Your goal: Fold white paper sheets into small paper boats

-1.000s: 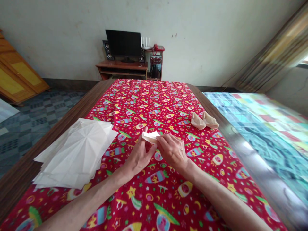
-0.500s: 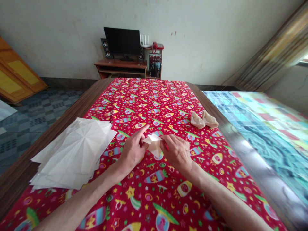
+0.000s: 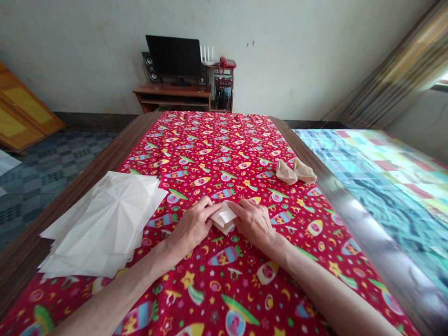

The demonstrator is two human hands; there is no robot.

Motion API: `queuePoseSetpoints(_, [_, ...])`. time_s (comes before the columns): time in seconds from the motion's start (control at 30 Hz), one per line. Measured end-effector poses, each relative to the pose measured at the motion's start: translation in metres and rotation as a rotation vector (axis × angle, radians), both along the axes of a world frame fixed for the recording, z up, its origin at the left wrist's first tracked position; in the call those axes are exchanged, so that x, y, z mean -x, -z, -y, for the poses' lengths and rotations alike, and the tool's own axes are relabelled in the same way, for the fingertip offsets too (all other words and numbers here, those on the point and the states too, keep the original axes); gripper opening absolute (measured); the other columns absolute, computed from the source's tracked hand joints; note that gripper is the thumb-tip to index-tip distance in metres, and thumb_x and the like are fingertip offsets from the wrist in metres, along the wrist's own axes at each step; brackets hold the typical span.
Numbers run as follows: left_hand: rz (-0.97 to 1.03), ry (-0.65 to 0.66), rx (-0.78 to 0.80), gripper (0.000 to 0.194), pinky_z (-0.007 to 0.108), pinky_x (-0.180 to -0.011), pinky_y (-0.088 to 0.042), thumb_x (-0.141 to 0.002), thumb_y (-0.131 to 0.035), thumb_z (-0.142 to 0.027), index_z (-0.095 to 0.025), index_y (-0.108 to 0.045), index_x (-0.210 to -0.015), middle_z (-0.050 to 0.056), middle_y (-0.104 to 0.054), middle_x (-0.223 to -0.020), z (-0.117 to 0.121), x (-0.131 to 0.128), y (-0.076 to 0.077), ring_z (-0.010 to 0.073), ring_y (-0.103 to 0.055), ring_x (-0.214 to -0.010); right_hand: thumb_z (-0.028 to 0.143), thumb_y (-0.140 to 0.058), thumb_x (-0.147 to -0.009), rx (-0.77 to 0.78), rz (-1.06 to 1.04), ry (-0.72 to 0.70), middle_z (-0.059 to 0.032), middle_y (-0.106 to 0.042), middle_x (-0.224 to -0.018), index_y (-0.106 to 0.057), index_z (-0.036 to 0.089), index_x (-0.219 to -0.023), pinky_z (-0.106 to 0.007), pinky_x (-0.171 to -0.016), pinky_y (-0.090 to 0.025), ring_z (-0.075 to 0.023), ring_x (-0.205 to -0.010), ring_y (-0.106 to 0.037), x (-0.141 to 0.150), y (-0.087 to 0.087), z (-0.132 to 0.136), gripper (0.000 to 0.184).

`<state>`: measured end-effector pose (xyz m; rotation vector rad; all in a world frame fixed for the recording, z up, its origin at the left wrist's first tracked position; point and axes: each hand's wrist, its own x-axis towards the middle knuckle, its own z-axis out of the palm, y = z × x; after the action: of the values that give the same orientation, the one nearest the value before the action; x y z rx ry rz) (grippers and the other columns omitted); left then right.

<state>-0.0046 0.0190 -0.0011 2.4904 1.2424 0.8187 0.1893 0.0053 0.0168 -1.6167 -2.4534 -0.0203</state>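
Between my hands, a small piece of folded white paper (image 3: pixel 224 217) lies low over the red patterned cloth (image 3: pixel 217 289). My left hand (image 3: pixel 196 219) pinches its left edge, with the fingers curled and the thumb side toward the paper. On the other side my right hand (image 3: pixel 255 220) grips the right edge, fingers bent over it. Parts of the paper are hidden under the fingertips. Two finished-looking folded paper shapes, a left one (image 3: pixel 286 172) and a right one (image 3: pixel 304 171), rest together near the table's right edge.
A stack of creased white paper sheets (image 3: pixel 101 224) spreads over the table's left side. Brown wood (image 3: pixel 80 172) borders the cloth. Beyond the far end stands a desk (image 3: pixel 171 91) with a monitor (image 3: pixel 174 57). To the right is a bed with a checked cover (image 3: pixel 385 168).
My left index finger, raised and pointing before, has come down onto the paper. The paper has gone from partly standing, pointed flaps to a flatter folded shape. The view has shifted slightly.
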Motion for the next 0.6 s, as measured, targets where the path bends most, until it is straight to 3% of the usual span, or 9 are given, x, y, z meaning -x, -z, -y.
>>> queuePoseSetpoints(0.1, [-0.157, 0.03, 0.052, 0.04, 0.026, -0.075, -0.05, -0.087, -0.047, -0.01, -0.02, -0.053, -0.126, 0.003, -0.051, -0.093, 0.003, 0.001, -0.004, 0.0156, -0.056, -0.083, 0.022, -0.044, -0.092, -0.033, 0.067, -0.062, -0.0046, -0.061, -0.085, -0.062, 0.022, -0.108, -0.026, -0.052, -0.027, -0.0163, -0.072, -0.054, 0.0, 0.004, 0.002, 0.024])
queuePoseSetpoints(0.3, [-0.446, 0.069, -0.047, 0.042, 0.034, -0.076, -0.049, -0.091, -0.039, -0.015, -0.023, -0.047, -0.132, 0.006, -0.05, -0.094, 0.007, 0.001, -0.015, 0.0215, -0.054, -0.087, 0.02, -0.037, -0.095, -0.046, 0.166, -0.159, -0.0076, -0.056, -0.086, -0.059, 0.017, -0.109, -0.028, -0.052, -0.03, -0.019, -0.075, -0.05, -0.005, 0.0, 0.004, 0.026])
queuePoseSetpoints(0.6, [-0.564, 0.096, -0.052, 0.047, 0.036, -0.082, -0.046, -0.09, -0.038, -0.012, -0.02, -0.041, -0.136, 0.009, -0.051, -0.103, 0.006, 0.003, -0.017, 0.0216, -0.054, -0.091, 0.021, -0.042, -0.093, -0.035, 0.222, -0.226, -0.009, -0.051, -0.092, -0.048, 0.019, -0.129, -0.029, -0.056, -0.036, -0.0217, -0.081, -0.047, -0.019, -0.003, 0.007, 0.037])
